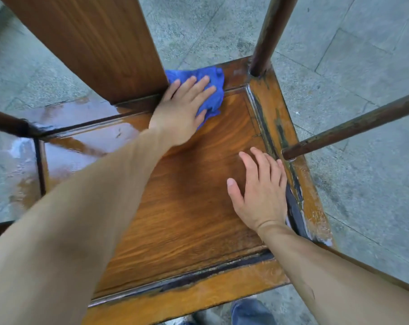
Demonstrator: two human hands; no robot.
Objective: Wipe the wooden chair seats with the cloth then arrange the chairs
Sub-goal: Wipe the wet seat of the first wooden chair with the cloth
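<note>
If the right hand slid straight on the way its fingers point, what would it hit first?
Probably the raised seat frame at the far right edge, then the round post at that corner. The right hand lies flat on the panel; depth is unclear.

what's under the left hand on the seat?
A crumpled blue cloth, pressed flat by the left hand against the chair seat at its far edge, beside the back splat. The seat wood beneath cloth and palm is covered, so its state cannot be seen.

I seem to be outdoors, a paved yard or street: grey stone slabs [339, 55] with seams lie all round the worn wooden chair [187, 207], stained and wet in patches.
</note>
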